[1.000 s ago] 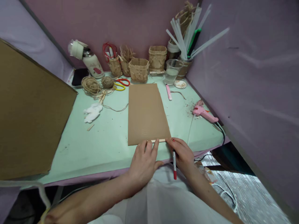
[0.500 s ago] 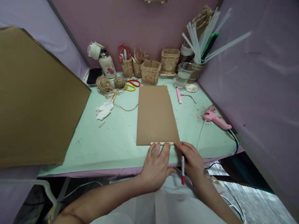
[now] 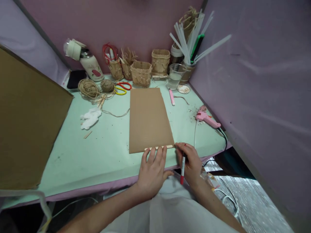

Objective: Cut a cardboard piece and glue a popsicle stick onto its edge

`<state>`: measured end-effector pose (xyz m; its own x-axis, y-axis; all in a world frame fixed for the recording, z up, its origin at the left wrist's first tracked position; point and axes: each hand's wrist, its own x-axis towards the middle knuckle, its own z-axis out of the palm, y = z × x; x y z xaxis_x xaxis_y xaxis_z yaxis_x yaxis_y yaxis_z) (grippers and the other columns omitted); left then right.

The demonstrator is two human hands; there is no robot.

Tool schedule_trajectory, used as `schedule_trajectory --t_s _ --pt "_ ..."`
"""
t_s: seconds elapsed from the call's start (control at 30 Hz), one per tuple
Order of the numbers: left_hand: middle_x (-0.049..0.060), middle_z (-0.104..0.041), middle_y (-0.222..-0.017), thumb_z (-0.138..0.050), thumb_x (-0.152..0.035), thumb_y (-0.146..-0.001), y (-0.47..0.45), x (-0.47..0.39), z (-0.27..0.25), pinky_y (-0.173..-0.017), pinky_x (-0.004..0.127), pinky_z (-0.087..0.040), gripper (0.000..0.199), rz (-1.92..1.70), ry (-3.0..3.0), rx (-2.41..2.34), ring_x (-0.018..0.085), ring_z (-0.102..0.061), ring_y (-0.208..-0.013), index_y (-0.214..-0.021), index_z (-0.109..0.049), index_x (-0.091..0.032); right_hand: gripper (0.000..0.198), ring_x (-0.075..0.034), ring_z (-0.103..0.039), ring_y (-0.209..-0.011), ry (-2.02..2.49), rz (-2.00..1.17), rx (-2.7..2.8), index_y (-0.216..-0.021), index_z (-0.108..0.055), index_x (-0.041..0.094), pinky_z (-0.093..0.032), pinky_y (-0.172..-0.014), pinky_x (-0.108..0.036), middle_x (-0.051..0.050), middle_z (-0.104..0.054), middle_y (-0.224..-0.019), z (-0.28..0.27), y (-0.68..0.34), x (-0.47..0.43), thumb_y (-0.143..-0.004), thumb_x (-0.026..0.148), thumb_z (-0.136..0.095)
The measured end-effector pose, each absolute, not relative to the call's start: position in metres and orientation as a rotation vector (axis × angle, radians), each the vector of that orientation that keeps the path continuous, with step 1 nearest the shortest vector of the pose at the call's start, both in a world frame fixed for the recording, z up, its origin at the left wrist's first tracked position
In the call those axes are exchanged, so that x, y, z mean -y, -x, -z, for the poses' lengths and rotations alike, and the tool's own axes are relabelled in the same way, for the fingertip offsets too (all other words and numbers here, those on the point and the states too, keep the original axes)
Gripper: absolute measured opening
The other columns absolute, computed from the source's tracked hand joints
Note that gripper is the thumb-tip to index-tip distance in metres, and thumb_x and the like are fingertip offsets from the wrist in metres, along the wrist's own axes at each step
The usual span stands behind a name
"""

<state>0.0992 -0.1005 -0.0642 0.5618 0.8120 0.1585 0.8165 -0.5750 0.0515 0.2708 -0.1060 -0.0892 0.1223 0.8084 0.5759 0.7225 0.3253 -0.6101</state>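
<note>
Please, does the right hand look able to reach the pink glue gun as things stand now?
Probably yes: nothing tall stands between the right hand and the pink glue gun, though the marker in that hand may need setting aside first.

Bare left forearm (image 3: 104, 208) ran in low from the lower left, angled forward and inward. Bare left hand (image 3: 152, 170): back facing up, fingers (image 3: 152, 155) extended forward and slightly parted, fingertips down, thumb jutting sideways toward the other hand. Bare right forearm (image 3: 215, 202) slanted in from the lower right. Bare right hand (image 3: 190, 161) sat just beside the left, apart from it, fingers curled inward in a closed grip, index finger reaching forward and left.
</note>
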Motion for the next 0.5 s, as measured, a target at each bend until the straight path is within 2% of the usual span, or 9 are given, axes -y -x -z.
schedule_trajectory --t_s 0.5 --pt "0.015 -0.057 -0.130 -0.057 -0.067 -0.080 -0.100 0.099 0.065 -0.108 0.049 -0.030 0.081 0.343 2.691 1.384 0.032 -0.045 -0.120 -0.140 -0.048 -0.013 0.035 -0.023 -0.061 -0.103 1.424 -0.116 1.723 -0.124 -0.060 0.027 -0.052 -0.088 -0.040 -0.006 -0.071 -0.102 0.103 -0.273 0.110 -0.092 0.013 -0.052"
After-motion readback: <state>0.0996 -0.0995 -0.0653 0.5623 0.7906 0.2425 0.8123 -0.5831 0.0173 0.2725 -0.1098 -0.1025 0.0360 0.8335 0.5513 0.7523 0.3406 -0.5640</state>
